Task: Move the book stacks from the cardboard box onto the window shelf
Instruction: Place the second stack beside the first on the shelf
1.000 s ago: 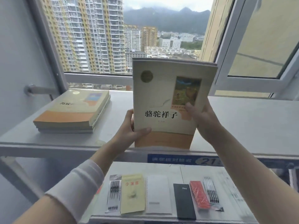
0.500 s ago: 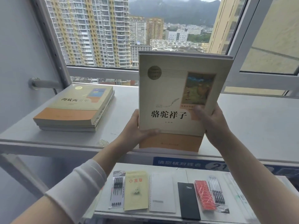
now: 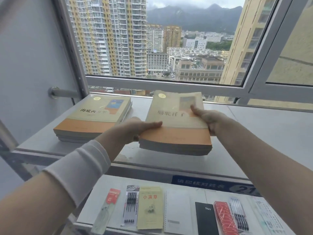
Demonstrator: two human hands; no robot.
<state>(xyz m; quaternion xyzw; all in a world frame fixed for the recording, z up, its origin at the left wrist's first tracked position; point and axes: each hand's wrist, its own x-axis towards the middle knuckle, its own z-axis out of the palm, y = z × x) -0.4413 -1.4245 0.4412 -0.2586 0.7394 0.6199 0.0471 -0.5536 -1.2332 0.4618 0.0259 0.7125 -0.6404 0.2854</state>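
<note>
Book stack (image 3: 176,126) above shelf edge (image 3: 152,165)

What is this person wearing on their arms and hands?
A white, stretchy-looking fabric band wraps the left forearm, with bare arm on both sides of it. The right forearm shows no sleeve. The left hand and right hand are bare: no gloves, rings or watch visible.

The held book stack (image 3: 176,126) has a cream cover with an orange band at its near edge; the other book stack (image 3: 94,117) shows the same, plus a blue picture. The window shelf (image 3: 254,133) is pale grey, the sleeve (image 3: 79,168) white, the booklet (image 3: 150,207) yellow with red characters, the diary (image 3: 206,217) black
</note>
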